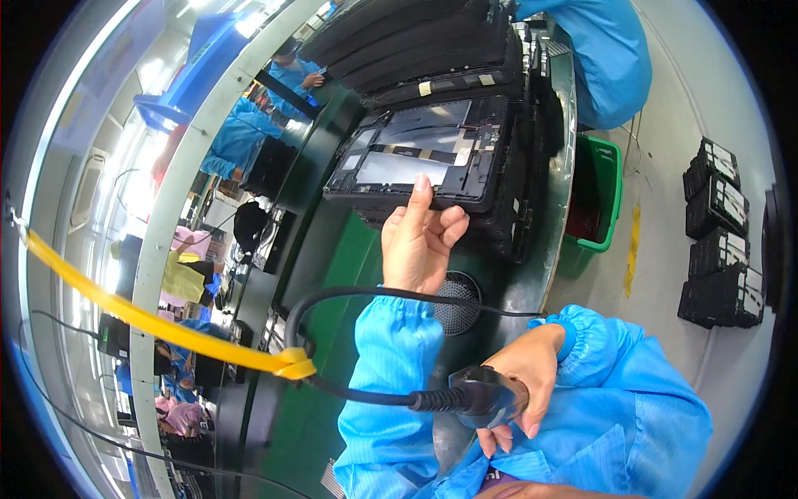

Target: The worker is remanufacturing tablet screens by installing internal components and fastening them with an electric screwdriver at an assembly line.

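My left hand [420, 237] grips the near edge of an opened tablet-like device [407, 162], thumb on top and the other fingers curled at its edge. The device has a black frame with silvery flat panels inside and tilts against a stack of black trays [515, 200]. My right hand [532, 374], close to my body, is closed around a black corded handheld device [486, 395]; its far end is hidden by the hand. A thick black cable [366, 395] leaves its ribbed end and loops across my left forearm. A yellow strap [166, 328] is tied to the cable.
More black trays [416, 50] are stacked at the back. A green bin [594, 200] stands right of the bench, near a person in blue [611, 62]. Stacked black units [723, 233] sit on the floor at far right. A round perforated metal piece [457, 299] lies beneath my left wrist.
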A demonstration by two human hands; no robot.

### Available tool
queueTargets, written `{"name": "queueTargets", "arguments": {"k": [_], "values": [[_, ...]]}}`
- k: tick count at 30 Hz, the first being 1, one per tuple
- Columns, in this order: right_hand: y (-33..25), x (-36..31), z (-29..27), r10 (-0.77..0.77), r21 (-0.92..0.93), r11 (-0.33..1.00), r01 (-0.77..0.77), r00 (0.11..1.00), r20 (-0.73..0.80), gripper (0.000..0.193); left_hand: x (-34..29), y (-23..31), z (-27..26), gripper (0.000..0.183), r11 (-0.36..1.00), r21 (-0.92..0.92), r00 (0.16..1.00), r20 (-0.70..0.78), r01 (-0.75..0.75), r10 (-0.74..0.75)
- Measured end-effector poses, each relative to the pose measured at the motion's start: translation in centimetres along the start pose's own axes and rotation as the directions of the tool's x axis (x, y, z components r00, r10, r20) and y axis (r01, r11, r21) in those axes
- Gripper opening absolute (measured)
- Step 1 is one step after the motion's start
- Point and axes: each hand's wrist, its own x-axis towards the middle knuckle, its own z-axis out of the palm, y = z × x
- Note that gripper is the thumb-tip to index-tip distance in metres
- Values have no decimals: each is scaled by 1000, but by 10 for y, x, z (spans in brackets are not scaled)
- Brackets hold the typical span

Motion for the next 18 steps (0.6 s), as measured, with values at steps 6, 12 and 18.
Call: {"name": "queueTargets", "arguments": {"k": [6, 12, 18], "values": [[2, 2, -6, 10, 30, 1000, -9, 999, -30, 29, 5, 10, -20, 54, 869, 485, 992, 19, 102, -127], [2, 19, -15, 1, 39, 999, -1, 1000, -3, 28, 1, 8, -26, 54, 853, 509, 991, 1, 113, -132], [10, 35, -39, 103, 4, 995, -104, 978, -180, 38, -7, -17, -62, 48, 893, 450, 999, -34, 13, 3]]}}
